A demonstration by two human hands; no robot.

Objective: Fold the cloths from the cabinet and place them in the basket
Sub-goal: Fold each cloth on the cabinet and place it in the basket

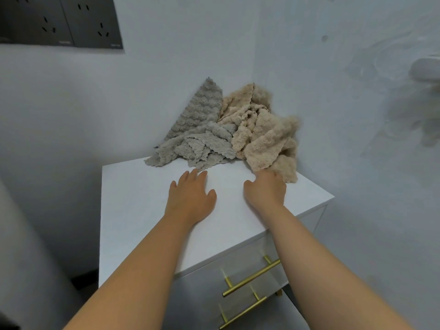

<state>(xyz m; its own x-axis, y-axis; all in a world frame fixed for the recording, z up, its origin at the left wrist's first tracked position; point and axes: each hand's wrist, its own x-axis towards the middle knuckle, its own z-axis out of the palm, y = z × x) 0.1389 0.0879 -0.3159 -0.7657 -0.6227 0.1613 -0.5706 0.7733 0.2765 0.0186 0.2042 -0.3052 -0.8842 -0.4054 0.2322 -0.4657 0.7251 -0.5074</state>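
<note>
Cloths (228,134) lie heaped at the back of a white cabinet (142,210), pushed into the corner where two pale walls meet; the grey cloth (197,129) is on the left, one corner standing up against the wall and its wavy edges spread forward over the surface; the beige cloth (264,136) is crumpled on the right, touching the grey one and partly lying over it; both arms reach in from below, bare to the elbow; the left hand (191,198) rests palm down on the surface, fingers straight and together, their tips just short of the grey cloth's front edge; the right hand (265,190) is at the near edge of the beige cloth, its fingers curled down into the fabric and seemingly gripping it, though the tips are hidden; below the front edge of the cabinet two gold drawer handles (252,279) show one above the other; dark wall sockets (62,20) sit at upper left
</note>
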